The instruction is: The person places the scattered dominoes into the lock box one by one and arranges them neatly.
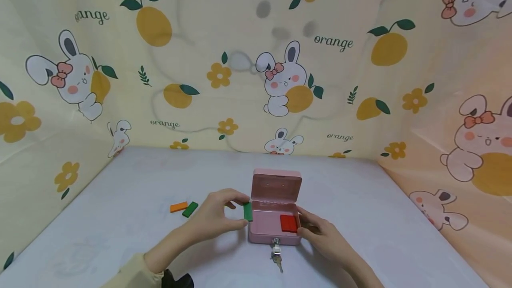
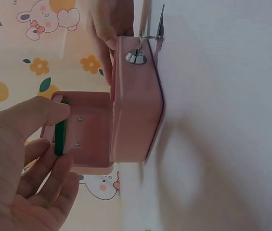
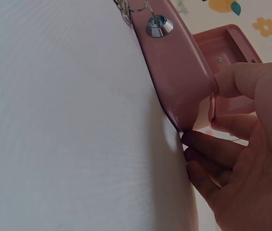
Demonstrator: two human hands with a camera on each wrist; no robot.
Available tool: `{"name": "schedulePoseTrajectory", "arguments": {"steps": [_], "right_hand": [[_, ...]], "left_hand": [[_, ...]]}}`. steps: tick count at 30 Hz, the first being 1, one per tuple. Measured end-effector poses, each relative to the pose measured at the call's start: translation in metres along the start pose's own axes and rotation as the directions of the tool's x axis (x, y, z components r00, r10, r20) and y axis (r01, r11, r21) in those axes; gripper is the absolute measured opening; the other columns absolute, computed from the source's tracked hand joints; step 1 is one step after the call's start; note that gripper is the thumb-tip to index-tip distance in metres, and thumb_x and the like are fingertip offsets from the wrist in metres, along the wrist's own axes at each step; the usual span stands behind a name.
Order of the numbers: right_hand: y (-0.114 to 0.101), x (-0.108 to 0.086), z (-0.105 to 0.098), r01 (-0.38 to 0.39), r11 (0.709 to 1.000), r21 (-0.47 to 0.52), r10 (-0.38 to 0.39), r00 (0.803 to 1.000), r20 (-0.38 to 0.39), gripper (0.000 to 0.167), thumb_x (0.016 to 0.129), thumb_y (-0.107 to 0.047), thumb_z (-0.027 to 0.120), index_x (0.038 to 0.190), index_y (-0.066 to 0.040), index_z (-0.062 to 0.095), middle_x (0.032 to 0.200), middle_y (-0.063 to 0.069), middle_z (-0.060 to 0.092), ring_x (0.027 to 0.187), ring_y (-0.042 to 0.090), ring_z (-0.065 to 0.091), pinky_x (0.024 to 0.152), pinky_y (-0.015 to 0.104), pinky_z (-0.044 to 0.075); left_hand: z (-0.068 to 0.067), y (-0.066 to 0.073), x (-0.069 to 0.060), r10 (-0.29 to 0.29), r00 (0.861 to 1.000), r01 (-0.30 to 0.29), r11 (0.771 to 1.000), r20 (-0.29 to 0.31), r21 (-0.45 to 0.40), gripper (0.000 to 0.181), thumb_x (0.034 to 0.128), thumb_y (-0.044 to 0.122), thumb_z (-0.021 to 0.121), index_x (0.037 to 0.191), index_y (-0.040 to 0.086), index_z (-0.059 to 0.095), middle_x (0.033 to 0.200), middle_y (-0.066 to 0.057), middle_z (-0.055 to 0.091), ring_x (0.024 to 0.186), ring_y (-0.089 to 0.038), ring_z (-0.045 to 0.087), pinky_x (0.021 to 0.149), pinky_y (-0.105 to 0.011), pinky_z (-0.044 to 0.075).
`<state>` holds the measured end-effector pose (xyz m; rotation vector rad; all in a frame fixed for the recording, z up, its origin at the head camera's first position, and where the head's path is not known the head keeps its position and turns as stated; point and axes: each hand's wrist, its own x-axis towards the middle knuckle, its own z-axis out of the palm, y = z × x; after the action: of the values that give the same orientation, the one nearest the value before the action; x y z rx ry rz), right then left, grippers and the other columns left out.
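Note:
My left hand [image 1: 216,212] pinches a green domino-like block [image 1: 248,212] on end between thumb and fingertips, at the left rim of an open pink cash box [image 1: 275,238]. In the left wrist view, the green block [image 2: 60,130] appears in front of the raised lid [image 2: 90,130]. At the box's right side, my right hand [image 1: 326,237] grips the wall, thumb near the front corner and fingers along the side. Red blocks [image 1: 289,223] lie side by side inside, against the right wall. The lid stands upright at the back.
Left of the box, an orange block [image 1: 178,207] and another green block [image 1: 190,209] lie on the white table [image 1: 120,234]. A keyring with keys [image 1: 277,258] hangs from the front lock [image 1: 276,242]. Behind stands a patterned cloth backdrop [image 1: 240,114].

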<state>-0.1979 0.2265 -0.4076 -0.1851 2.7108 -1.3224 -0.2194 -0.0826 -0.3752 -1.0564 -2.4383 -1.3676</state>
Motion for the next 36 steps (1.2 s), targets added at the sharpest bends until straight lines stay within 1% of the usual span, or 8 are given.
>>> {"name": "schedulePoseTrajectory", "arguments": {"steps": [6,10,13,20,23,26,31,36], "right_hand": [[0.001,0.0,0.001,0.0,1.0,0.006,0.0,1.0,-0.007,0.06,0.093,-0.022,0.068,0.149,-0.019,0.045,0.14,0.009,0.054,0.122,0.029,0.054,0.102,0.057,0.038],[-0.001,0.0,0.001,-0.012,1.0,-0.001,0.012,1.0,-0.01,0.06,0.093,-0.021,0.068,0.149,-0.019,0.045,0.139,0.009,0.055,0.121,0.029,0.055,0.101,0.057,0.039],[-0.002,0.0,0.001,-0.016,1.0,-0.004,0.016,1.0,-0.008,0.06,0.093,-0.02,0.067,0.149,-0.018,0.044,0.139,0.01,0.054,0.121,0.029,0.055,0.101,0.056,0.04],[-0.002,-0.001,0.001,-0.007,1.0,0.022,0.007,1.0,0.0,0.059,0.094,-0.022,0.067,0.149,-0.019,0.045,0.139,0.01,0.054,0.122,0.029,0.054,0.101,0.054,0.041],[-0.002,-0.002,0.001,0.001,1.0,0.028,-0.001,1.0,0.001,0.059,0.095,-0.021,0.066,0.149,-0.018,0.044,0.138,0.011,0.055,0.121,0.029,0.055,0.101,0.054,0.04],[-0.002,-0.002,0.001,-0.003,1.0,0.029,0.003,1.0,-0.002,0.058,0.094,-0.021,0.066,0.149,-0.019,0.045,0.138,0.01,0.055,0.121,0.029,0.055,0.102,0.054,0.04],[-0.003,-0.002,0.001,-0.01,1.0,0.028,0.01,1.0,-0.001,0.059,0.094,-0.021,0.066,0.149,-0.018,0.045,0.138,0.011,0.055,0.122,0.03,0.054,0.102,0.055,0.04],[-0.005,-0.004,-0.001,-0.013,1.0,0.019,0.013,1.0,0.003,0.059,0.094,-0.021,0.066,0.149,-0.017,0.044,0.14,0.012,0.054,0.124,0.032,0.052,0.102,0.057,0.038]], "left_hand": [[0.012,-0.001,0.007,-0.021,0.999,0.022,1.0,0.034,-0.018,0.042,0.08,0.012,0.082,0.12,0.014,0.067,0.113,0.006,0.066,0.102,-0.012,0.06,0.084,-0.038,0.054],[0.02,-0.001,0.012,-0.027,0.998,0.029,0.999,0.054,-0.037,0.043,0.0796,0.011,0.081,0.12,0.012,0.067,0.11,0.007,0.066,0.101,-0.018,0.061,0.085,-0.041,0.053],[0.027,-0.001,0.016,-0.025,0.997,0.028,0.999,0.067,-0.046,0.043,0.0784,0.009,0.082,0.119,0.009,0.067,0.108,0.007,0.066,0.1,-0.021,0.061,0.085,-0.04,0.053],[0.044,-0.002,0.026,-0.034,0.994,0.039,0.998,0.1,-0.05,0.043,0.0763,0.007,0.083,0.117,0.005,0.067,0.107,0.005,0.066,0.097,-0.016,0.062,0.085,-0.034,0.053],[0.05,-0.005,0.029,-0.05,0.992,0.056,0.997,0.116,-0.052,0.043,0.076,0.006,0.084,0.115,0.004,0.067,0.108,0.004,0.066,0.101,-0.013,0.062,0.087,-0.033,0.053],[0.055,-0.01,0.032,-0.056,0.991,0.062,0.997,0.123,-0.053,0.042,0.0756,0.005,0.084,0.114,0.005,0.068,0.108,0.003,0.066,0.101,-0.009,0.062,0.085,-0.03,0.054],[0.063,-0.018,0.035,-0.073,0.99,0.074,0.997,0.119,-0.001,0.04,0.0763,0.01,0.085,0.113,0.007,0.069,0.105,0.006,0.066,0.096,-0.008,0.064,0.081,-0.026,0.054],[0.071,-0.022,0.039,-0.09,0.987,0.081,0.994,0.129,0.075,0.039,0.0774,0.015,0.085,0.113,0.009,0.069,0.104,0.007,0.066,0.096,-0.011,0.062,0.085,-0.026,0.051]]}}
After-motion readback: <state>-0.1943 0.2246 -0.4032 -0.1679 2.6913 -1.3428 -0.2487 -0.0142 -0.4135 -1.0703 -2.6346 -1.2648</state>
